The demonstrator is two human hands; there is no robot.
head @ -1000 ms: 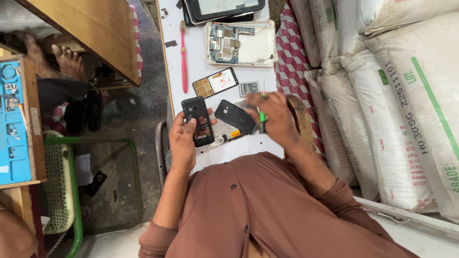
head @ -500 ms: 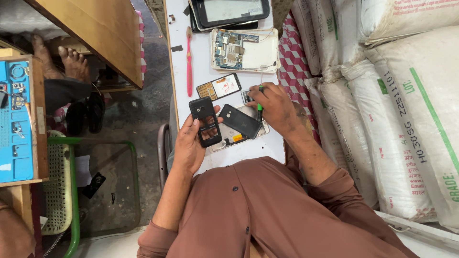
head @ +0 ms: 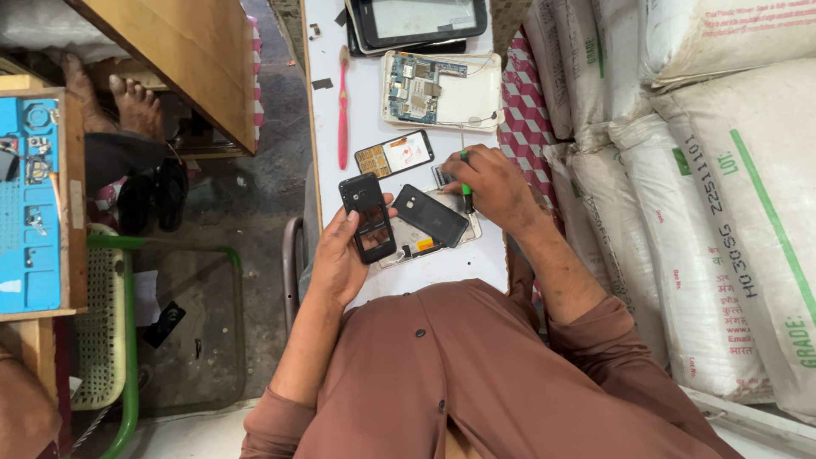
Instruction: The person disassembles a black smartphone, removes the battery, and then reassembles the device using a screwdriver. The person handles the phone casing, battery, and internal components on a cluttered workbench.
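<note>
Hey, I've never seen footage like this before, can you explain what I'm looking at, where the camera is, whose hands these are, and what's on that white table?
This is one view from a camera worn on a person's head, looking down, so their own body in a brown shirt fills the bottom. There is no machine, only two bare hands. The left hand holds a black phone frame with an empty window. The right hand grips a green-handled screwdriver beside a black back cover. On the narrow white table lie a pink toothbrush, an opened phone, an open tablet shell showing its circuit board, and a dark tablet. White sacks are stacked on the right, and another person's bare feet show at upper left.
</note>
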